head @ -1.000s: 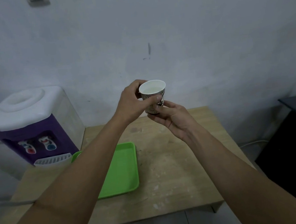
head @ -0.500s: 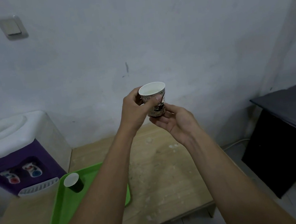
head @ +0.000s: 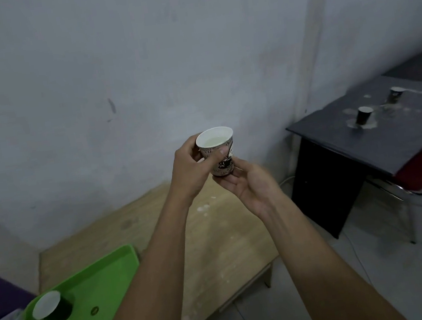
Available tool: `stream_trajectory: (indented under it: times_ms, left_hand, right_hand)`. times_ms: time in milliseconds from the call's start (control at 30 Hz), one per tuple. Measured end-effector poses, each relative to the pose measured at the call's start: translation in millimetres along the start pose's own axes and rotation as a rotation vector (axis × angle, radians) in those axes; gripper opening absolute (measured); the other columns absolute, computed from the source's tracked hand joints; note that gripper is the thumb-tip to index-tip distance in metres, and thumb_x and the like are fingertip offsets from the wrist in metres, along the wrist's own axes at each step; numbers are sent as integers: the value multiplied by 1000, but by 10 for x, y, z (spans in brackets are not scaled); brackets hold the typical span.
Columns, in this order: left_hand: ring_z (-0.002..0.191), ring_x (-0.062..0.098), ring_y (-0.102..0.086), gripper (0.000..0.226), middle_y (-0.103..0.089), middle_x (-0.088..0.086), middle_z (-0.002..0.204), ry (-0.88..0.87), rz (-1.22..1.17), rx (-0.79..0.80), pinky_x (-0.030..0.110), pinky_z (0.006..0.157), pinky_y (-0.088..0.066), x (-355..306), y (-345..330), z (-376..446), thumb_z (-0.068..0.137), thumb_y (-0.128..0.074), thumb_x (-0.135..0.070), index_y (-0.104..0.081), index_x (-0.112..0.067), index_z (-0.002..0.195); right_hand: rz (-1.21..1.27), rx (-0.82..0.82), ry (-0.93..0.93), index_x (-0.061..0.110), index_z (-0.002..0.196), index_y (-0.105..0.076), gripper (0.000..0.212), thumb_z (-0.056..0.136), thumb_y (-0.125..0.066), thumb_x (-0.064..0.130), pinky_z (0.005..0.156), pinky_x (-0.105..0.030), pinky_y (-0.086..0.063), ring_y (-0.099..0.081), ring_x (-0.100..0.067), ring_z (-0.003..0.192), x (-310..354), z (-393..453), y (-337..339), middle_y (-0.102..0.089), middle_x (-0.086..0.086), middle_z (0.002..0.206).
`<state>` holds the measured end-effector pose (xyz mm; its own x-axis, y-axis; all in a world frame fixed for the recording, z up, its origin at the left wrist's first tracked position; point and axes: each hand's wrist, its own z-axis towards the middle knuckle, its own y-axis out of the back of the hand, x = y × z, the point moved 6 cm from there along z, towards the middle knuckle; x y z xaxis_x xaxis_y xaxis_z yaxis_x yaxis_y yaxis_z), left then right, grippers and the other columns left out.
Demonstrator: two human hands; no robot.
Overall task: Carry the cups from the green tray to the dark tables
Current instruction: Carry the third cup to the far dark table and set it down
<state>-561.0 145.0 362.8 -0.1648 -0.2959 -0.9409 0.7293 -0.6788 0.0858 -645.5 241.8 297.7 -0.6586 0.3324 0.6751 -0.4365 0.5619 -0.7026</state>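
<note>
While fingers hide its side, the left hand (head: pixel 192 167) grips the cup (head: pixel 218 151).

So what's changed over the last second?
The view swung right: the dark table with two cups came into sight and the water dispenser slid out of view. Unchanged: left hand grips the paper cup, right hand supports it underneath.

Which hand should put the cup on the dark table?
Probably the right hand: it is under the cup and nearer the dark table. The left hand grips its side.
</note>
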Motion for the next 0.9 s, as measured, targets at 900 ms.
stream_trajectory:
  times_ms: [900]
  left_hand:
    - [114, 24, -70, 53, -74, 11, 119, 37, -218, 560, 39, 99, -57, 230, -2561, 12, 77, -87, -12, -65, -4, 125]
  right_hand:
    - [146, -455, 352, -7, 134, -59, 37, 104, -50, 13, 92, -39, -60, -71, -29, 104, 1188, -786, 1822, -66, -25, 132]
